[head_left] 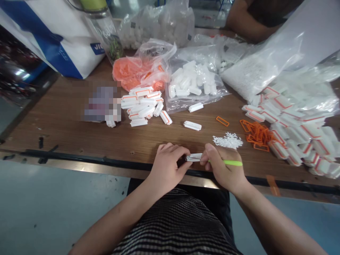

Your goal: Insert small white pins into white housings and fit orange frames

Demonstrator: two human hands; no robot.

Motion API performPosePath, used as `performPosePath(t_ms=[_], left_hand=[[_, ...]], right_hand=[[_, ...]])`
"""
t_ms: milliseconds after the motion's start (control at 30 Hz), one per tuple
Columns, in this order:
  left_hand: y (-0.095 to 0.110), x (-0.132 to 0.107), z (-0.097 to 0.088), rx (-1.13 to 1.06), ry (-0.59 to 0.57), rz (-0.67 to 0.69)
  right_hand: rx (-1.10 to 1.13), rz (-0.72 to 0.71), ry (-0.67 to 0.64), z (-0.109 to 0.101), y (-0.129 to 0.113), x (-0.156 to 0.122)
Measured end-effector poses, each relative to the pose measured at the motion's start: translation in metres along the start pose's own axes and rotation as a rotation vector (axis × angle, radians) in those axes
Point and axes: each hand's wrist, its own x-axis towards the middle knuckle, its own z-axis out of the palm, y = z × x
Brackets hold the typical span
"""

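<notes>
Between thumb and fingers, my left hand (170,161) pinches one end of a small white plastic housing (193,157) near the table's front edge. My right hand (224,164) is closed around a thin yellow-green stick-like tool (233,163), and its fingertips meet the other end of the housing; the tool's tip is hidden. Just beyond my right hand lies a heap of tiny white pieces (227,140). Two loose white housings (192,125) rest farther back. A single orange rectangular frame (222,121) lies near a pile of orange frames (256,134).
White parts with orange edging are piled at the right (305,131) and left of centre (146,106). Behind stand a bag of white housings (191,79), an orange-filled bag (138,72), a bottle (106,32) and a white-and-blue bag (53,35). Another person's arm (244,21) shows at the back.
</notes>
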Motion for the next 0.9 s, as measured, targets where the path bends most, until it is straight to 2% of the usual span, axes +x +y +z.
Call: performPosePath(t_ms=[200,367,567,900], left_hand=[[0.0,0.0,0.0,0.006,0.002,0.006],[-0.002,0.0,0.001,0.01,0.004,0.005],[0.0,0.0,-0.001,0.004,0.0,0.008],[0.0,0.001,-0.001,0.007,-0.002,0.001]], right_hand=[[0.08,0.015,0.052,0.001,0.003,-0.003],[0.065,0.016,0.018,0.002,0.005,-0.002],[0.143,0.013,0.057,0.001,0.009,-0.006],[0.198,0.085,0.069,0.004,0.01,-0.003]])
